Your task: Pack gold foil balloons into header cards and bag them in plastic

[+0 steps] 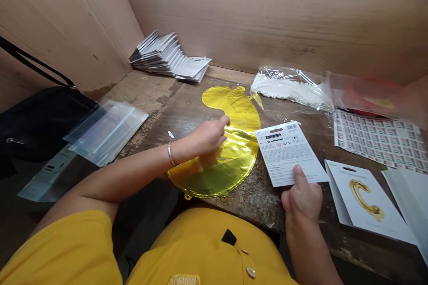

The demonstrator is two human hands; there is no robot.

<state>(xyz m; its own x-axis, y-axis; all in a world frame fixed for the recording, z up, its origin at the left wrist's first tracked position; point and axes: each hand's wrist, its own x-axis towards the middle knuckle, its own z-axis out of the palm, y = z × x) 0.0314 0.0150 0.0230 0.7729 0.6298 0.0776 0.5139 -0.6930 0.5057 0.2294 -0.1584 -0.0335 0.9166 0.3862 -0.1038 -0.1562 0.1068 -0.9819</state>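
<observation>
**L hand (209, 138) on gold foil balloon (236, 160); white barcode card (284, 153) pinched by R hand (302, 198)**

L fingers are kept loosely curled, index extended, foil pressed under palm. Balloon is laid flat at mid-bench on wooden bench (187, 107). Card is held narrow, R thumb on top, fingers behind, just right of balloon. Clear plastic sleeves (109, 131) are seen well left; gold-C card (363, 200) is just right of R hand, near bench edge.

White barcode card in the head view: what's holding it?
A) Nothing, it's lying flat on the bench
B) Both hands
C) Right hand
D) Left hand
C. The right hand grips the lower edge of the white printed card with its thumb on top, while the left hand is on the gold foil balloon.
</observation>
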